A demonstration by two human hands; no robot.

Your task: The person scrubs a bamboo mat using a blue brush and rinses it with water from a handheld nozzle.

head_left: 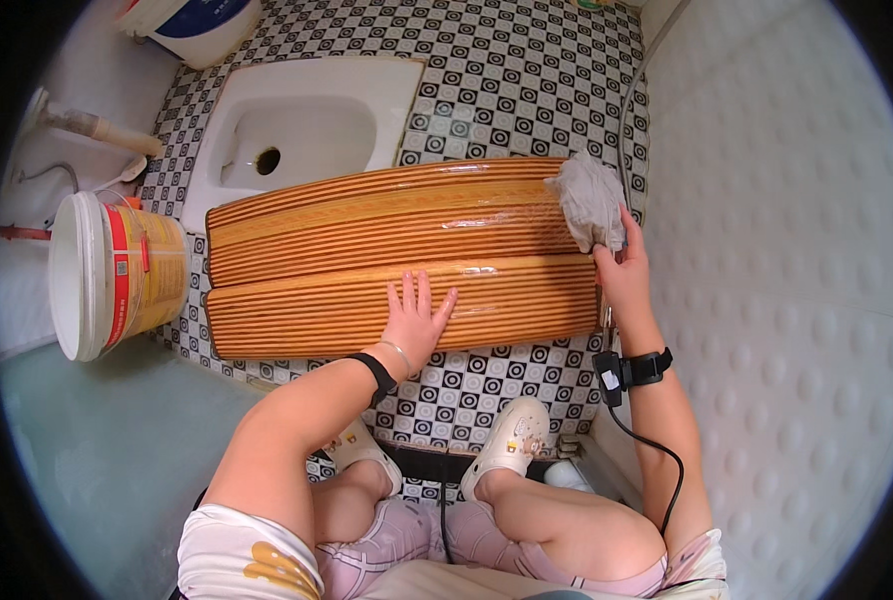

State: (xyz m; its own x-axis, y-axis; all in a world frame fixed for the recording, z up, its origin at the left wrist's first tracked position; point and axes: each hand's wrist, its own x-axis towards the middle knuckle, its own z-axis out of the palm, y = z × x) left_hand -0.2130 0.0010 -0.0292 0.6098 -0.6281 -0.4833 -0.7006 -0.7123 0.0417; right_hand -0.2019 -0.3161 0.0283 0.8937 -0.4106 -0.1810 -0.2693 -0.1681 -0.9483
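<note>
A long board of two side-by-side panels [347,218], striped brown and orange like wood, lies across the tiled floor in front of me. Its surface looks wet and shiny. My left hand [413,328] rests flat on the nearer panel with its fingers spread. At the board's right end, my right hand [622,272] grips a crumpled grey cloth [589,203], which covers that corner of the board. Part of the cloth inside my fingers is hidden.
A white squat toilet [387,80] is set in the floor behind the board. On the left, a white and yellow bucket [157,275] lies tipped towards the wall. Another bucket [202,30] stands at the back left. A white bumpy wall [767,270] closes the right side.
</note>
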